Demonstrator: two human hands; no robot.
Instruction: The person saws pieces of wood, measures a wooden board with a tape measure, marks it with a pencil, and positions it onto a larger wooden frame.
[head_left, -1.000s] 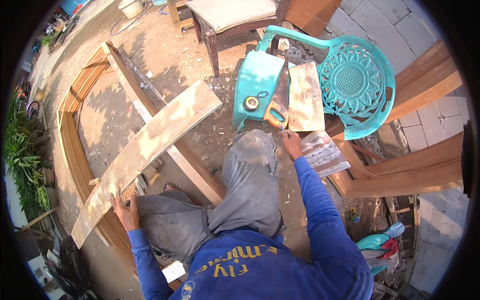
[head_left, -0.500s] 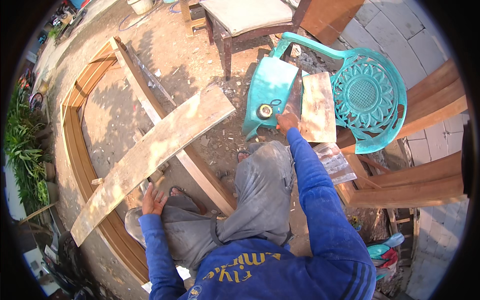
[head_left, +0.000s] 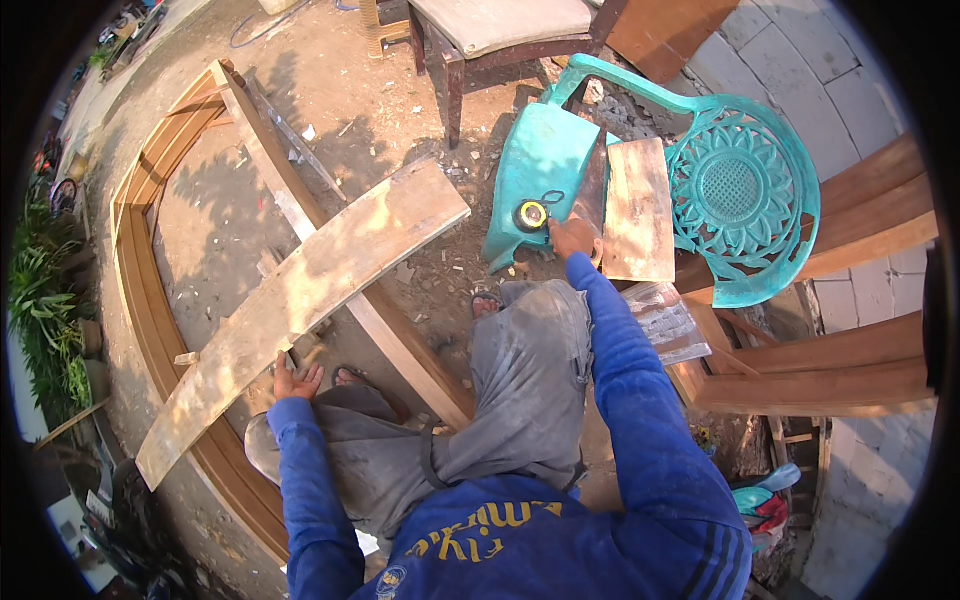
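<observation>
My left hand (head_left: 297, 381) is at the lower edge of a long, pale, curved wooden board (head_left: 310, 290), fingers apart, the fingertips near or touching the wood. The board lies slantwise across a wooden frame (head_left: 150, 290). On the right, my right hand (head_left: 573, 240) is closed at the seat of a green plastic chair (head_left: 530, 160). What it holds, if anything, is hidden. Just left of its fingers sits a round black and yellow object (head_left: 530, 215), perhaps a tape measure. Beyond the hand lie a dark brown strip (head_left: 592, 185) and a short wooden board (head_left: 640, 210).
A dark wooden chair with a pale seat (head_left: 500, 20) stands at the far side. Brown wooden frame pieces (head_left: 820, 385) are at the right, beside grey paving (head_left: 790, 50). Wood scraps litter the dirt ground. Green plants (head_left: 45, 300) line the left.
My left hand has shifted slightly left and up to the board's edge. My right hand has moved slightly while staying at the chair seat, closed.
</observation>
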